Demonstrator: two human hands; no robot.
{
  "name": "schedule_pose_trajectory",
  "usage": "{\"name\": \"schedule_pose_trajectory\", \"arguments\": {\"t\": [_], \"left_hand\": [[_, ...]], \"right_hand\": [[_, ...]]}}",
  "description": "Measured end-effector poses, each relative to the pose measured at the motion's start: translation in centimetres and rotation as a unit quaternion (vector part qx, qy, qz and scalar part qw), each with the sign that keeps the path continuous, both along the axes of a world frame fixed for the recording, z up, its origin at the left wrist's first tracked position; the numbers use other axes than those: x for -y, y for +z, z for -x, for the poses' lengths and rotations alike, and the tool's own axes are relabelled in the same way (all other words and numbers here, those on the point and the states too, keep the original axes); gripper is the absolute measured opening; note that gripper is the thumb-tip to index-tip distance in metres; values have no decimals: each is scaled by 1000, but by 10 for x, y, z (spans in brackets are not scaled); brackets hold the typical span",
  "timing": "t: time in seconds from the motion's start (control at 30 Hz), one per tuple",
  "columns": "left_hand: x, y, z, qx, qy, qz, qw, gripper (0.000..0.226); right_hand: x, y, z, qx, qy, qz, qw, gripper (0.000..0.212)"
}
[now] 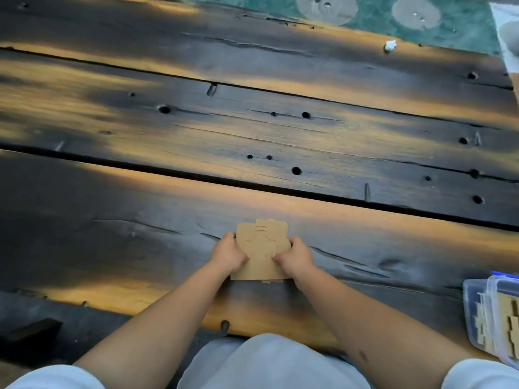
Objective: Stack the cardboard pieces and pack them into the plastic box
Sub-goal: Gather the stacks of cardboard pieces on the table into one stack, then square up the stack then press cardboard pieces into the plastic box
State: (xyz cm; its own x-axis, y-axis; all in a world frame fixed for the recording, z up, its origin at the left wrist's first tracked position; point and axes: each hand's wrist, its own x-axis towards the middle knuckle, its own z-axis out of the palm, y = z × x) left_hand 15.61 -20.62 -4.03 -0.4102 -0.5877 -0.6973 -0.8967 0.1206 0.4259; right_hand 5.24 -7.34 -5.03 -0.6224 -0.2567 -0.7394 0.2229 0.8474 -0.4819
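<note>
A small stack of brown cardboard pieces [262, 245] with cut-out slots lies on the dark wooden table [252, 136], near its front edge. My left hand [227, 254] grips the stack's left side and my right hand [295, 256] grips its right side, thumbs on top. The pieces in the stack sit slightly out of line, with edges showing at the far and near ends. A clear plastic box [477, 313] with a blue rim stands at the right edge of the view, holding several cardboard pieces [508, 324] on edge.
The table is made of wide charred planks with gaps, cracks and holes. A small white scrap [390, 45] lies near the far edge. Beyond is a green patterned rug [393, 15]. A dark block [31, 331] sits on the floor at lower left.
</note>
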Motion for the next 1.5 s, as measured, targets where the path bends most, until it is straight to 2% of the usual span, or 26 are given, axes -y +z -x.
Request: {"name": "schedule_pose_trajectory", "arguments": {"t": [0.1,0.33,0.57,0.77,0.87,1.1,1.33,1.5], "left_hand": [[-1,1,-3,-9,-15,-11,1000,52],[-14,10,4,-52,-35,-6,998,42],[-49,23,34,-145,-94,5,985,45],[-93,32,71,-170,-136,25,976,29],[-117,31,84,-172,-140,37,974,27],[-156,18,87,-188,-150,43,970,38],[-164,12,87,-151,-148,47,976,45],[-164,11,87,-146,-136,13,980,51]], "right_hand": [[-6,3,-3,3,4,7,1000,36],[-31,18,-1,-52,24,34,998,32],[-82,42,17,-157,22,65,985,54],[-133,54,47,-207,8,73,976,31],[-153,55,61,-227,17,67,972,28],[-187,41,71,-236,57,65,968,29],[-190,32,76,-179,57,94,978,57],[-195,27,83,-169,82,108,976,51]]}}
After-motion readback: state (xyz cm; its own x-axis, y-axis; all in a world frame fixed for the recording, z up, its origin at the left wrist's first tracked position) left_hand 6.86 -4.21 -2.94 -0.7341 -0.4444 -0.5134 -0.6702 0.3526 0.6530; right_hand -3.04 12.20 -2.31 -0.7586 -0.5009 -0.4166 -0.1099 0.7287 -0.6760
